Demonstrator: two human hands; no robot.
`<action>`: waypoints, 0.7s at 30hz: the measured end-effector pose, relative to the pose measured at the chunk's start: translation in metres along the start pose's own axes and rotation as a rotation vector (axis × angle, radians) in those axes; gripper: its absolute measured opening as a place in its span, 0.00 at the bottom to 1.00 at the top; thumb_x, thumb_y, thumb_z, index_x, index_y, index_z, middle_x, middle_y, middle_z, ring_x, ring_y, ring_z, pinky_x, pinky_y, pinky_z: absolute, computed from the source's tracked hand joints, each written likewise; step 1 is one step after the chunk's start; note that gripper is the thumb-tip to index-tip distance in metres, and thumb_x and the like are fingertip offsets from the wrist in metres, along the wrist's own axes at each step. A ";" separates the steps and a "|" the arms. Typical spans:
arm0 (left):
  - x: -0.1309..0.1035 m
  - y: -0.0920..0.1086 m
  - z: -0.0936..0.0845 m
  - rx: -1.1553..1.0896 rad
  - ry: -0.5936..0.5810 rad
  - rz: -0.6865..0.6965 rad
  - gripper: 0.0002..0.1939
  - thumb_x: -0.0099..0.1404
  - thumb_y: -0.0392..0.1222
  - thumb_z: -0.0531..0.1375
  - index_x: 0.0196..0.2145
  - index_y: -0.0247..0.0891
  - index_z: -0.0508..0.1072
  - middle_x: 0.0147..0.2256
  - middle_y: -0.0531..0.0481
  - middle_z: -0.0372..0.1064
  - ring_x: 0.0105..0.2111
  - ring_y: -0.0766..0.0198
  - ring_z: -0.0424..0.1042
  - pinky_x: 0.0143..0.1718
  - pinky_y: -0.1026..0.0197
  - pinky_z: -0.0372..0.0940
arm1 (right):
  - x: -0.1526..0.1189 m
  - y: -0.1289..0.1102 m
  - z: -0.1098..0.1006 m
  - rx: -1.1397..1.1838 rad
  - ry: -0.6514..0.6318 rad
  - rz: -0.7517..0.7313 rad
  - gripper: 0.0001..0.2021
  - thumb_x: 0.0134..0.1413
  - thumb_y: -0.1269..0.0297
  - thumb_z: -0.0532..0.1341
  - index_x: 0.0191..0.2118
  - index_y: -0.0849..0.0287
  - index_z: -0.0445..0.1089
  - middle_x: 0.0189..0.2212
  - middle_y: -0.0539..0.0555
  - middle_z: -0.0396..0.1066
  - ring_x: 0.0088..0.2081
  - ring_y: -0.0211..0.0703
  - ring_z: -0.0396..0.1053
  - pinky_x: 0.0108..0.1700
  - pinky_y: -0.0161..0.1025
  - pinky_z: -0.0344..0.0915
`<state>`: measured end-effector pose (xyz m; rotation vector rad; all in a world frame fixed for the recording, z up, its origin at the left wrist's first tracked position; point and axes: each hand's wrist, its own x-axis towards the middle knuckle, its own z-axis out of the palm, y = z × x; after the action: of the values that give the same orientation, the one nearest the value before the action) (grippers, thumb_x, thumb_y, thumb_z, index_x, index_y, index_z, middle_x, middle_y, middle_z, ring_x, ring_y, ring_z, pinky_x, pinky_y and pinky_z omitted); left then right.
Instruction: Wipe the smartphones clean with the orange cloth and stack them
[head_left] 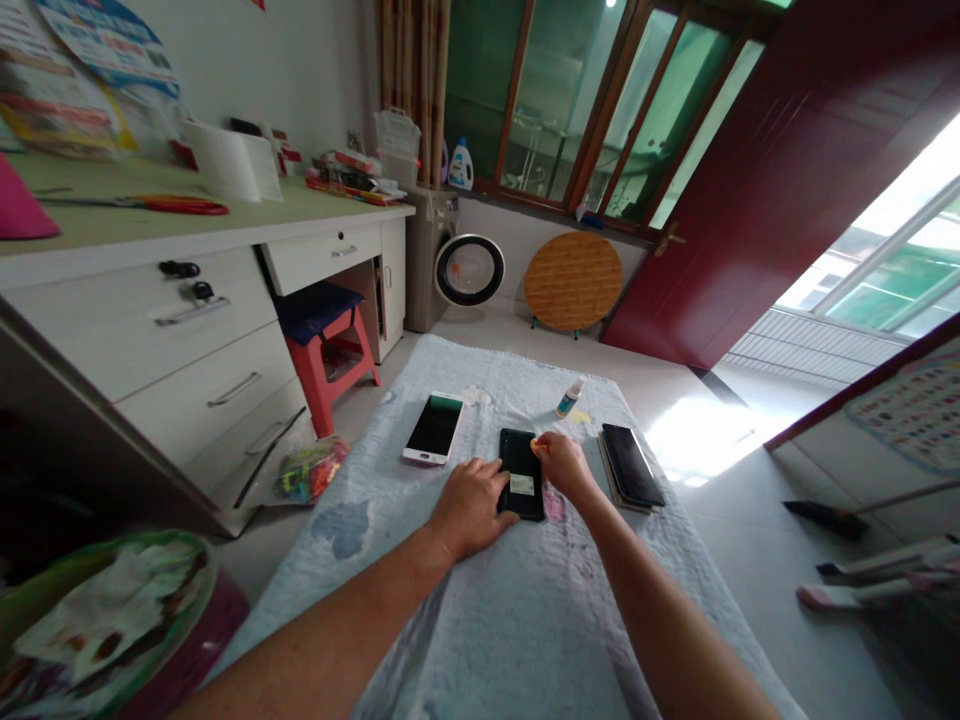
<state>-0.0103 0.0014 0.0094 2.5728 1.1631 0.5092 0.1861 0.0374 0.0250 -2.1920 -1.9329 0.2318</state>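
A black phone (pixel 517 452) with a pale label on its upward face lies on the cloth-covered table. Along its left edge rests my left hand (pixel 469 500), fingers spread, thumb by the lower corner. My right hand (pixel 566 465) is closed in a pinch on a small orange piece (pixel 536 448), which touches the phone's upper right edge; its exact kind is too small to make out. To the left lies a white phone (pixel 435 428) with a dark screen. On the right, another dark phone (pixel 634 465) lies on a flat item. A small bottle (pixel 570 398) stands behind.
Blue-grey patterned cloth (pixel 420 600) covers the low table. A desk (pixel 300 215) with drawers runs along the left, with a red stool (pixel 330 360) under it. At lower left is a filled bin (pixel 214 600). A washing machine (pixel 431 260) with its door open stands behind.
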 end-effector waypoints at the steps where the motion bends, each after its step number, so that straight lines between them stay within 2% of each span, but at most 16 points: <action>1: 0.000 0.000 0.000 0.003 -0.001 -0.002 0.22 0.58 0.53 0.64 0.46 0.39 0.72 0.51 0.42 0.69 0.49 0.48 0.66 0.52 0.49 0.60 | -0.004 -0.001 0.000 0.001 -0.002 -0.005 0.12 0.57 0.69 0.56 0.42 0.61 0.76 0.38 0.57 0.77 0.41 0.42 0.72 0.40 0.32 0.59; 8: 0.000 0.000 0.001 0.009 0.001 -0.005 0.22 0.58 0.53 0.63 0.47 0.38 0.72 0.52 0.41 0.68 0.51 0.47 0.65 0.53 0.48 0.60 | -0.032 -0.001 0.005 0.032 0.012 -0.020 0.10 0.59 0.68 0.56 0.39 0.60 0.76 0.37 0.56 0.75 0.39 0.41 0.71 0.39 0.32 0.58; 15: 0.000 0.001 0.000 0.005 -0.009 -0.009 0.23 0.58 0.54 0.63 0.47 0.39 0.71 0.53 0.41 0.67 0.52 0.47 0.65 0.53 0.48 0.59 | -0.065 -0.004 -0.002 0.009 -0.049 -0.048 0.10 0.60 0.67 0.56 0.35 0.58 0.75 0.34 0.54 0.75 0.36 0.40 0.71 0.36 0.32 0.56; 18: 0.001 0.001 0.000 0.008 -0.016 -0.013 0.23 0.58 0.53 0.64 0.47 0.39 0.71 0.53 0.41 0.67 0.52 0.47 0.65 0.53 0.48 0.59 | -0.070 -0.004 -0.003 0.019 -0.063 -0.048 0.09 0.60 0.68 0.56 0.36 0.57 0.74 0.35 0.53 0.75 0.36 0.39 0.70 0.36 0.32 0.56; 21: 0.001 0.001 -0.002 0.006 -0.025 -0.012 0.22 0.58 0.53 0.64 0.47 0.39 0.71 0.53 0.41 0.67 0.52 0.47 0.65 0.53 0.48 0.60 | -0.064 -0.005 -0.002 0.016 -0.062 -0.055 0.10 0.61 0.67 0.54 0.36 0.58 0.74 0.34 0.53 0.74 0.36 0.38 0.70 0.36 0.32 0.55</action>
<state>-0.0096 0.0014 0.0114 2.5684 1.1729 0.4704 0.1735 -0.0257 0.0270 -2.1434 -2.0135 0.3087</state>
